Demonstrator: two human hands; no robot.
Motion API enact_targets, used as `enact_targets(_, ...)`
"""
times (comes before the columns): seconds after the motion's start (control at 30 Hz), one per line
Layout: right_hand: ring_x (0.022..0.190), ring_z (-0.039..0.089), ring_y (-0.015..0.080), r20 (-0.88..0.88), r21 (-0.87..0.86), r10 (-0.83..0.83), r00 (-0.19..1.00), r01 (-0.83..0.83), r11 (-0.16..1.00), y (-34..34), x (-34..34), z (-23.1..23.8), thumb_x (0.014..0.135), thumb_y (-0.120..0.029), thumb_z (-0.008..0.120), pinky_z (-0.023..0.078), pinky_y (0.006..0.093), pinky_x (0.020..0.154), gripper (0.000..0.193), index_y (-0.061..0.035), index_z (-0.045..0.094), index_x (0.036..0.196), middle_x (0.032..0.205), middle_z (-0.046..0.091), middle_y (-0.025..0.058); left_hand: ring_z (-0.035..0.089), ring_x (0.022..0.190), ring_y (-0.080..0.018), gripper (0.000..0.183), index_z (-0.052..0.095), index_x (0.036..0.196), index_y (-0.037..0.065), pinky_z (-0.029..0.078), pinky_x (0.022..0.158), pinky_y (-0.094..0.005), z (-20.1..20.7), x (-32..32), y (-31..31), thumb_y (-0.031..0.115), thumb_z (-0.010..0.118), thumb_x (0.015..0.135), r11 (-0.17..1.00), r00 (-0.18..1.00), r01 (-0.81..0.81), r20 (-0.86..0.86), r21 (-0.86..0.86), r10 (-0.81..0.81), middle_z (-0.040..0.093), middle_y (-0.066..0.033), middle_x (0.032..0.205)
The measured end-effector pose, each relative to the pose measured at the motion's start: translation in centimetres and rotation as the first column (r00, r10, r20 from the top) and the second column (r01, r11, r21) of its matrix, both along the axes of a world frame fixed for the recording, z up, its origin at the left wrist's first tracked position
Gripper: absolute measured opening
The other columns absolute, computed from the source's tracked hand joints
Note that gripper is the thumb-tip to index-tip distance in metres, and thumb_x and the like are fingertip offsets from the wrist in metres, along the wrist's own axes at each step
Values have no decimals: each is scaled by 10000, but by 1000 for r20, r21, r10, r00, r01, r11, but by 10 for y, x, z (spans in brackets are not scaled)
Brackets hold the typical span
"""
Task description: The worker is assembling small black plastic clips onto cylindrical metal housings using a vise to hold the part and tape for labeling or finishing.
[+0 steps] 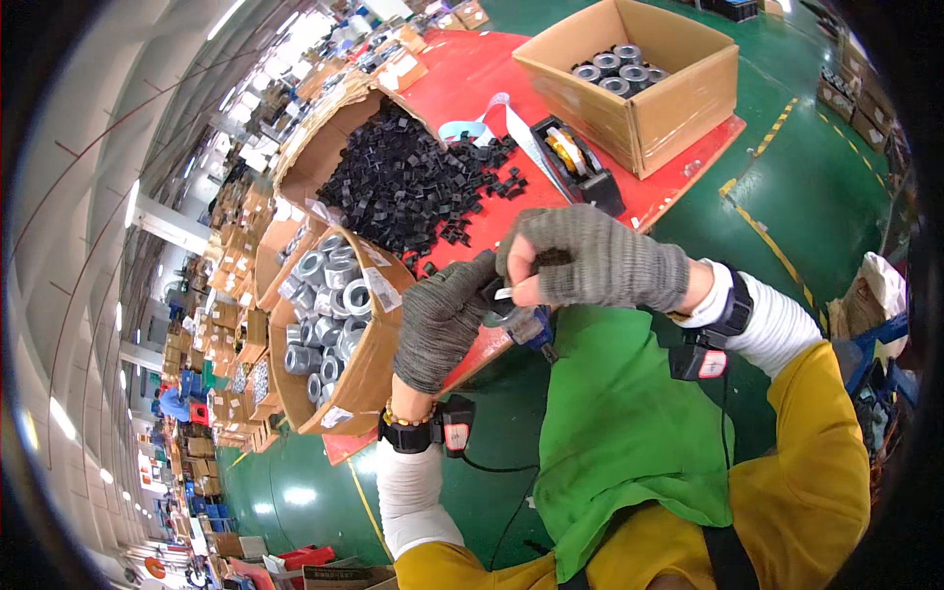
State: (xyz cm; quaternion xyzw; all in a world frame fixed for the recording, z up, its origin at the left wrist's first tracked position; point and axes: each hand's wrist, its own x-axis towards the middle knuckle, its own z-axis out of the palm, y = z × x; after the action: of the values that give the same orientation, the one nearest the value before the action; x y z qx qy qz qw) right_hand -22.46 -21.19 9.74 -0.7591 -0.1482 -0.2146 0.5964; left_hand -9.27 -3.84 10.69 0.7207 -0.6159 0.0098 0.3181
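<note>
Both hands wear grey knitted fingerless gloves and meet over the table's near edge. My left hand (441, 323) is closed around a grey, rounded part (503, 313), mostly hidden by the fingers. My right hand (605, 264) has thumb and finger pinched at a small white slip (503, 293), right against that part. Just below the hands is a blue metal tool or fixture (536, 330); its kind is unclear. Beyond them a black tape dispenser (578, 165) stands with rolls in it, and a pale label strip (526, 133) trails beside it.
A pile of small black plastic pieces (393, 177) spills from a tipped carton onto the red table (462, 69). At left, an open carton (379, 369) holds several silver metal sleeves (339, 270). Another carton (678, 103) at far right holds similar cylinders. A green apron (629, 423) covers my lap.
</note>
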Motion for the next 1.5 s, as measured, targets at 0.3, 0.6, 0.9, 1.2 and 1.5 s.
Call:
enact_targets(0.3, 686, 587, 186, -20, -187, -28, 999, 24, 982, 7, 2, -8, 711, -165, 698, 455, 305, 643, 150, -40, 631, 761, 718, 589, 86, 637, 719, -272, 310, 616, 1029, 51, 484, 647, -309, 3, -24, 6, 15, 634, 722, 998, 998, 62, -8, -17, -62, 634, -137, 789)
enact_targets(0.6, 689, 601, 222, -17, -222, -134, 991, 127, 967, 10, -4, -9, 678, -159, 704, 465, 323, 641, 133, -57, 636, 729, 722, 594, 101, 630, 713, -284, 295, 612, 1008, 42, 477, 631, -321, -12, -19, 4, -6, 603, 717, 998, 998, 61, 11, -35, -60, 623, -128, 759)
enact_targets(0.9, 672, 564, 181, 33, -216, -149, 988, 152, 964, 15, -4, -21, 721, -122, 683, 434, 299, 608, 131, -36, 585, 725, 720, 554, 68, 622, 739, -300, 312, 611, 1010, 54, 480, 643, -349, -14, -23, 5, 18, 625, 700, 998, 997, 55, 56, -9, -54, 630, -137, 808)
enact_targets(1.2, 758, 578, 148, -196, -167, -212, 958, 180, 969, 21, -7, -3, 695, -243, 745, 456, 293, 673, 361, -45, 535, 912, 766, 567, 66, 651, 760, -294, 306, 616, 1039, 49, 502, 645, -311, -19, -25, 9, 19, 606, 735, 998, 996, 31, 90, -49, -26, 651, -158, 855)
enact_targets(1.5, 764, 563, 130, -22, -205, -8, 1000, 4, 979, 8, 4, 7, 683, -195, 753, 451, 281, 645, 387, -52, 548, 979, 803, 558, 64, 597, 613, -102, 319, 592, 1126, 13, 489, 565, -241, -12, -8, 34, 104, 611, 820, 985, 812, -34, -569, 169, 126, 656, -65, 786)
